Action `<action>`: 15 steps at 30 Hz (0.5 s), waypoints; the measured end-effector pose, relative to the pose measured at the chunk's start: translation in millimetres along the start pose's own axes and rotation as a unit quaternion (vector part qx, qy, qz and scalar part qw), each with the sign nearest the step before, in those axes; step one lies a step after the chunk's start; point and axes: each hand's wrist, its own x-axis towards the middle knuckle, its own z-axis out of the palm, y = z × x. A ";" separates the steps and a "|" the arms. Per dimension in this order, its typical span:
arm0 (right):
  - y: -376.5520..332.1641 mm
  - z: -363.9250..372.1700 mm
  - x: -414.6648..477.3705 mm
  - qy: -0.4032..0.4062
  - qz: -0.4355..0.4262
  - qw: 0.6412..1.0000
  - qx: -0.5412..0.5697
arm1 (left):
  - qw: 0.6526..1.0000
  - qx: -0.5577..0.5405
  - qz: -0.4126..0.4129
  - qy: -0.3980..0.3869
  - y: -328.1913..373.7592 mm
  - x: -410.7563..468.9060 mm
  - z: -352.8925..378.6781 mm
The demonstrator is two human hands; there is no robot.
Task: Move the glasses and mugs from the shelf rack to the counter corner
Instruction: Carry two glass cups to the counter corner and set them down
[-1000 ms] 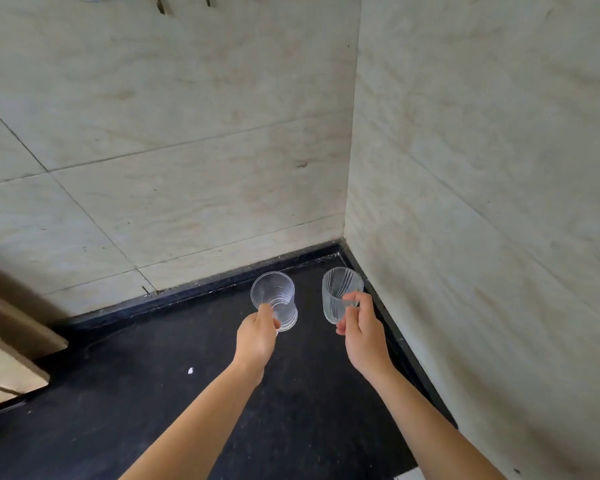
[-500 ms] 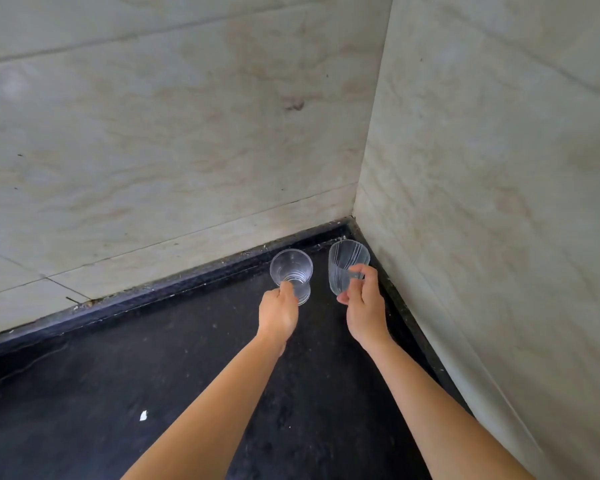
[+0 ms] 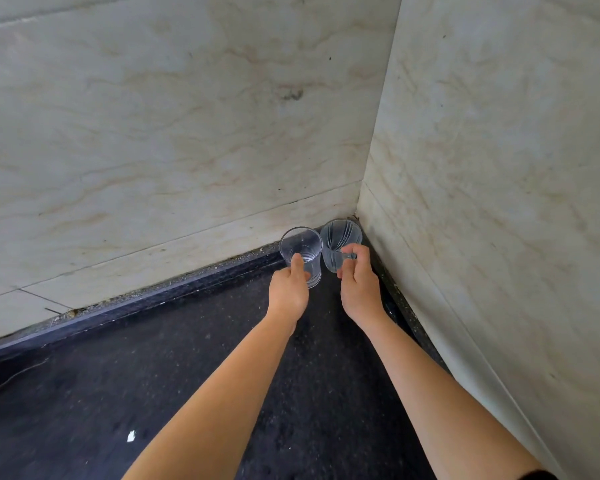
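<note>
Two clear glasses stand side by side deep in the corner of the black counter [image 3: 187, 375]. My left hand [image 3: 289, 289] grips the plain ribbed glass [image 3: 302, 247] from its near side. My right hand [image 3: 359, 282] holds the glass with curved white stripes [image 3: 338, 237], thumb and fingers pinching its near wall. The two glasses nearly touch each other, right by the back wall. Whether their bases rest on the counter cannot be told. The shelf rack and the mugs are out of view.
Pale marbled tile walls [image 3: 187, 133] close the corner at the back and on the right [image 3: 499, 202]. A small white speck [image 3: 131, 436] lies on the counter near the front left.
Both hands have carried the glasses further into the corner and closer together. The view has tilted toward the corner.
</note>
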 end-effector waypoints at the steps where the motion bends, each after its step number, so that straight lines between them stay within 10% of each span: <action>1: -0.9 -0.9 -1.4 0.003 -0.004 1.000 -0.017 | 1.000 0.003 0.002 0.002 2.0 -1.3 0.1; 6: -18.6 -15.8 -11.8 -0.017 -0.005 0.996 -0.087 | 0.989 0.145 0.014 0.000 11.5 -14.2 -15.0; 15: -161.9 -85.7 -47.2 0.035 -0.119 0.960 -0.251 | 0.818 0.474 0.282 0.163 93.8 -109.3 -142.9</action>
